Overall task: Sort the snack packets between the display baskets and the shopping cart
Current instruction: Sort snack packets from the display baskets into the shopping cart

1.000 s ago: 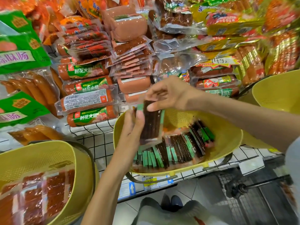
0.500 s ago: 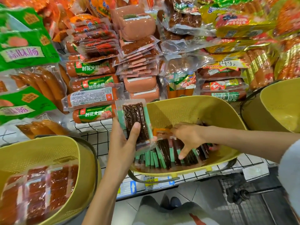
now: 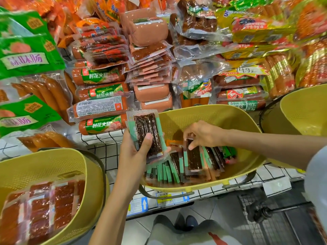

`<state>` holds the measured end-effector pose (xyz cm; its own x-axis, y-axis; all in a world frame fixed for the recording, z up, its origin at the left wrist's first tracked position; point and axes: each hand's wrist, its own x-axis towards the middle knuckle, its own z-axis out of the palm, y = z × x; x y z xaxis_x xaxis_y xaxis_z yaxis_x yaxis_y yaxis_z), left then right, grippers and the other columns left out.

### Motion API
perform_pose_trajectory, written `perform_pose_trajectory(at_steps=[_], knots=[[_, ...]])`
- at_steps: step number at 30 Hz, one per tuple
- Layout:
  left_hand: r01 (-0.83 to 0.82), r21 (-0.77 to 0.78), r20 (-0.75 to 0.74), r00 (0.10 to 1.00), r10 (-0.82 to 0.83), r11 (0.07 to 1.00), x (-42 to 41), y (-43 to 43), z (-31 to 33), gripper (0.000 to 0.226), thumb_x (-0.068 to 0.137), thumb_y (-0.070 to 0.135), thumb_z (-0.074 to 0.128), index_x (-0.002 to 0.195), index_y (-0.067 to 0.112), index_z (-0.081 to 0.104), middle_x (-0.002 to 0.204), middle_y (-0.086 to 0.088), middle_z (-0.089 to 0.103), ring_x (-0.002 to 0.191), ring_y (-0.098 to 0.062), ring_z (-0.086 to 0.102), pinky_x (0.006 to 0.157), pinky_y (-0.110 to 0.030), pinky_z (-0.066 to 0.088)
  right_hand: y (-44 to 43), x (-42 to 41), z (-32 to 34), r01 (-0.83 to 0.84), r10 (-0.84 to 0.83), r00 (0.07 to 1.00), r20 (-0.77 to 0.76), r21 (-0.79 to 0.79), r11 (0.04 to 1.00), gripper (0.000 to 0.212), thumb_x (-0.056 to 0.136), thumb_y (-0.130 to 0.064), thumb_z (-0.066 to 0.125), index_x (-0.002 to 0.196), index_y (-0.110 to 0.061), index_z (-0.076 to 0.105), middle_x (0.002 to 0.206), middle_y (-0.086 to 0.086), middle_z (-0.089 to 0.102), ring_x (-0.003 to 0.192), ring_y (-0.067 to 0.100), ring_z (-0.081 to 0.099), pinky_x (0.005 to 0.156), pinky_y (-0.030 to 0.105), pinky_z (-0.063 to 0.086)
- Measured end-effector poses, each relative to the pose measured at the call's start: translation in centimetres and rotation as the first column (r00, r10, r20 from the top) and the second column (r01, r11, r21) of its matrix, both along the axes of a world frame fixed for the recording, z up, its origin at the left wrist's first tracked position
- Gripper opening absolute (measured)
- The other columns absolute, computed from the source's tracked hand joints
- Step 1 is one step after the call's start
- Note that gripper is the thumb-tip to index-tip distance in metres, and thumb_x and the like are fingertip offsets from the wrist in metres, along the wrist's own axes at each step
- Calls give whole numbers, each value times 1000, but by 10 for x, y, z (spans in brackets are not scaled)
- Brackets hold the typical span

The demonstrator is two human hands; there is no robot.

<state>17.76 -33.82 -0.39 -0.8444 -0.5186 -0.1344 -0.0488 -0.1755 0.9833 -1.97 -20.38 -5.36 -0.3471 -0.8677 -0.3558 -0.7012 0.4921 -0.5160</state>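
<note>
While the left hand (image 3: 134, 156) grips clear packets of dark meat sticks with green edges (image 3: 147, 133), the right hand (image 3: 203, 135) reaches into the yellow plastic basket (image 3: 212, 112).
The held packets are at the basket's 9 o'clock. The right hand pinches the top of another dark packet (image 3: 193, 159) on the pile inside. The black wire shopping cart (image 3: 276, 230) sits at 5 o'clock.
</note>
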Motion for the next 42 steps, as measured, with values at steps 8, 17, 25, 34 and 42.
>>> perform_pose_trajectory(at_steps=[8, 17, 25, 34, 42], knots=[[80, -180, 60, 996, -70, 980, -8, 2, 1, 24, 95, 39, 41, 117, 32, 48, 117, -1, 62, 108, -18, 64, 82, -42, 58, -21, 17, 83, 101, 8, 947, 321, -323, 941, 26, 80, -8, 70, 79, -33, 66, 77, -20, 64, 78, -1, 59, 70, 14, 50], [-36, -115, 50, 998, 42, 993, -7, 4, -1, 35, 89, 12, 61, 120, 21, 46, 114, -2, 63, 95, -19, 69, 62, -40, 61, -10, 38, 49, 378, -326, 925, 195, -546, 747, 16, 91, -16, 60, 80, -5, 64, 74, 7, 63, 71, 20, 59, 67, 30, 51], [-67, -278, -10, 998, 67, 958, -6, 7, 2, 39, 94, 10, 56, 108, 42, 38, 94, 52, 52, 94, 28, 51, 84, -12, 50, -4, 43, -5, -45, 155, 947, -280, 363, 931, 72, 69, -55, 75, 119, -8, 53, 125, 9, 50, 120, 27, 42, 102, 42, 34], [-49, -69, 85, 995, 55, 996, 2, 0, 6, 29, 93, 33, 50, 122, 39, 47, 118, 22, 61, 114, -8, 60, 84, -48, 54, -1, 23, 89, 138, -11, 931, 365, -324, 936, 10, 86, 1, 61, 85, -8, 63, 82, -1, 64, 81, 8, 64, 73, 18, 51], [11, -89, 114, 993, -1, 996, 9, 5, 17, 42, 77, 28, 73, 113, 26, 52, 103, -6, 70, 84, -19, 72, 63, -35, 60, -54, 64, 92, 351, -242, 934, 262, -555, 755, 7, 85, -19, 68, 79, -20, 65, 76, -8, 65, 69, 4, 60, 69, 19, 54]])
